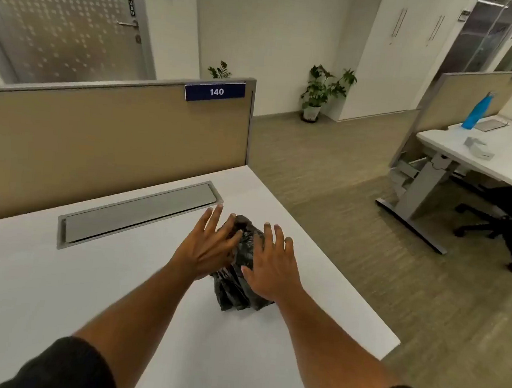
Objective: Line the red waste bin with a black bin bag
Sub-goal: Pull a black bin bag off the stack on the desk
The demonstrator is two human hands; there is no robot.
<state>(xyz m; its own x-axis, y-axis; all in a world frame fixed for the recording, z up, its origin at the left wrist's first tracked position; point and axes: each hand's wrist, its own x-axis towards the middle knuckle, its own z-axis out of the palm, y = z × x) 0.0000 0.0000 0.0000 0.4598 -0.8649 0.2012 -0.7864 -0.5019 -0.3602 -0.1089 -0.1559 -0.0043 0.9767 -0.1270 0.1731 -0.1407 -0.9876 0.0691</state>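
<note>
1. Worktop (57, 285): white, fills the lower left half of the view; its right edge runs from about 12 to 4 o'clock.
2. Partition (99, 138): tan panel with grey frame along the worktop's far edge, 10–12 o'clock. Blue plate (214, 91) reading "140" sits at its top right corner.
3. Second desk (481, 156) at 2 o'clock, well apart across the floor; a blue bottle (477, 111) stands on it, a black office chair (506, 225) is below it.
4. Cable hatch (140, 212): grey lid, shut, set flush in the worktop at 10 o'clock from the hands.
5. Potted plant (322, 90) on the floor at 1 o'clock by the white wall.
6. Both forearms come in from 6 o'clock, dark sleeves at the bottom edge.
7. Black bin bag (235, 287): crumpled, bunched up, lying on the worktop near its right edge, dead centre of the view, between the two hands.
8. Left hand (207, 248): palm down, fingers spread and extended, resting on the bag's 9 o'clock side. Flat, not clenched on it.
9. Right hand (272, 268): palm down, fingers spread, laid on the bag's 3 o'clock side. Also flat, nothing gripped.
10. Red waste bin: not in view.
</note>
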